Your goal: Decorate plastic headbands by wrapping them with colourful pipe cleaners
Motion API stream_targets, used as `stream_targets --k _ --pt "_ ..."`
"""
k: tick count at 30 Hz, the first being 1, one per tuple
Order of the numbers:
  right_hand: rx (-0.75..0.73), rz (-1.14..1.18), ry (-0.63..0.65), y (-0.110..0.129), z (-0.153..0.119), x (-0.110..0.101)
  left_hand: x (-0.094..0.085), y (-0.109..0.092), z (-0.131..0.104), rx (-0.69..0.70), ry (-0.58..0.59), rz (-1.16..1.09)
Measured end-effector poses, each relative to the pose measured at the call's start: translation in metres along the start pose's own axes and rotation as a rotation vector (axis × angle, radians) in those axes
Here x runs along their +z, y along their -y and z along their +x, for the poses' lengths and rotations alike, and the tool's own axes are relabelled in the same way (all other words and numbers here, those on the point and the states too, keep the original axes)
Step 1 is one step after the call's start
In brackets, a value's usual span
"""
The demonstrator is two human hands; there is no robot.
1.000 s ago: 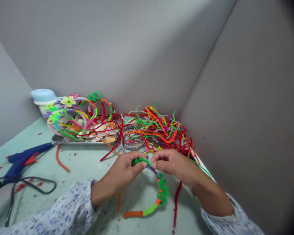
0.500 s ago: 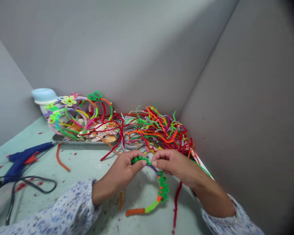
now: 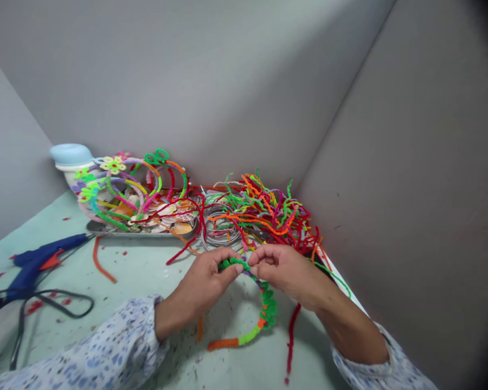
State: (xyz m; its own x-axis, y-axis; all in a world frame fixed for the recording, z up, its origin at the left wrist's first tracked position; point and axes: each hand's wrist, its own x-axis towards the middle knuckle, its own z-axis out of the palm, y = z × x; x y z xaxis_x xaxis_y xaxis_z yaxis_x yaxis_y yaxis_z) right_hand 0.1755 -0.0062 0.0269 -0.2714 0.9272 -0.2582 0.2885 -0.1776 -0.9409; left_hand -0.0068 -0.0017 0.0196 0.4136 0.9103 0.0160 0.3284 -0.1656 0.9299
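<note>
A curved headband wrapped in pipe cleaner hangs from my hands over the table, its visible end orange, then lime green. Green pipe-cleaner loops run along its right side, and more green loops lie at the top. My left hand pinches the top of the band between thumb and fingers. Close beside it, my right hand is closed with thumb and fingertips at the green pipe cleaner on the band. The fingers hide the exact point of contact and the band's other end.
Behind my hands lies a heap of coloured pipe cleaners with a coil of wire. A metal tray of shells carries several decorated headbands. At left are a blue glue gun with black cord and a blue-lidded white bottle.
My right hand has shifted slightly left and up, nearer my left fingertips. The headband's hanging part has swung a little to the left.
</note>
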Motion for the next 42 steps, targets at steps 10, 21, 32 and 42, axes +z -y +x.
stream_targets --k 10,21,32,42 --pt "-0.031 -0.065 0.011 0.009 -0.006 -0.005 0.0 0.002 0.0 -0.039 -0.005 -0.112" --pt "-0.469 -0.641 -0.132 0.015 -0.021 -0.015 -0.007 0.001 0.001 -0.07 0.074 -0.182" --pt "-0.336 -0.562 -0.056 0.01 -0.015 -0.011 -0.004 0.007 0.005 -0.028 0.09 -0.334" --pt "-0.191 -0.332 -0.041 -0.008 0.009 -0.026 0.0 0.03 0.015 -0.068 0.021 -0.495"
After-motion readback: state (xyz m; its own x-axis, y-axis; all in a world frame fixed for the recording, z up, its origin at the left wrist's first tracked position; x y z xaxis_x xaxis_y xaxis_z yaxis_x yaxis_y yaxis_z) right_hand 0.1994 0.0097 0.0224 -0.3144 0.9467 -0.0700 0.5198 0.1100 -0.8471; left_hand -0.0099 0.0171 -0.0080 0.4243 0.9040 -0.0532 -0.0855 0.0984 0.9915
